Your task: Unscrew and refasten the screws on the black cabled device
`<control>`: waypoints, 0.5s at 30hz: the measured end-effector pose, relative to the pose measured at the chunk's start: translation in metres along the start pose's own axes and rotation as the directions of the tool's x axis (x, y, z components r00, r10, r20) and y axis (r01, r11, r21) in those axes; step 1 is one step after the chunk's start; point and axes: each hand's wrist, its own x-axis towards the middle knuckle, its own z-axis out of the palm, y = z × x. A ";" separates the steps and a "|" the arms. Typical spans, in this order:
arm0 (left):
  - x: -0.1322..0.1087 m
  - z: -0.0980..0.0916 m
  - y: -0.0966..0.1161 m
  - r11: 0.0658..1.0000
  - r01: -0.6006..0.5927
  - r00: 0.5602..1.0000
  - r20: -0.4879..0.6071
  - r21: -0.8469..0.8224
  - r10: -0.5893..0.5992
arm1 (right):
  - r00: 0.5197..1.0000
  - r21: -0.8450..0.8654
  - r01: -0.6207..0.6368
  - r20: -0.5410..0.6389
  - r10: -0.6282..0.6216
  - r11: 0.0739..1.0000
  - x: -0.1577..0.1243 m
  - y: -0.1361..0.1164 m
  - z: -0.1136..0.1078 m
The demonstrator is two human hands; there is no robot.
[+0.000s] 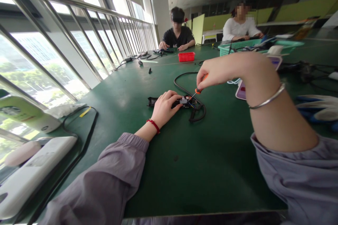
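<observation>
A black corded device with an opened housing lies on the green table, its inner parts and thin wires showing at the right end. My left hand is closed over the middle of the housing and presses it to the tabletop. Above and to the right, my right hand grips an orange-and-black screwdriver. The metal shaft slants down to the left, its tip at the exposed parts; whether it sits in a screw is too small to tell. A black cable loops around behind and beside the device.
At the left are a green bottle, a white case and a cable. A red tray and a green basket stand farther back. Gloves lie right. Two people sit across the table; a metal railing runs along the left.
</observation>
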 end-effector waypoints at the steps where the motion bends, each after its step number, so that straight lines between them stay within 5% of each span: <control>1: 0.000 0.000 0.000 1.000 -0.004 1.000 -0.001 -0.002 0.004 | 0.987 0.035 -0.003 0.159 -0.003 0.999 0.001 -0.002 -0.002; 4: 0.000 -0.001 0.000 1.000 0.021 1.000 0.000 0.010 -0.021 | 0.960 0.125 -0.032 0.279 -0.004 0.992 0.004 -0.011 -0.010; 7: 0.000 -0.001 0.000 0.998 0.062 0.998 0.001 0.015 -0.062 | 0.986 0.127 0.018 0.161 -0.039 0.992 -0.003 -0.022 -0.011; 11: 0.000 -0.001 0.000 0.999 0.024 1.000 0.001 -0.023 -0.024 | 0.986 0.059 -0.140 -0.080 0.145 0.988 -0.031 -0.033 -0.001; 15: 0.000 -0.002 0.001 1.000 0.016 1.000 -0.002 -0.015 -0.016 | 0.943 0.099 -0.323 -0.049 0.329 0.941 -0.069 -0.035 0.009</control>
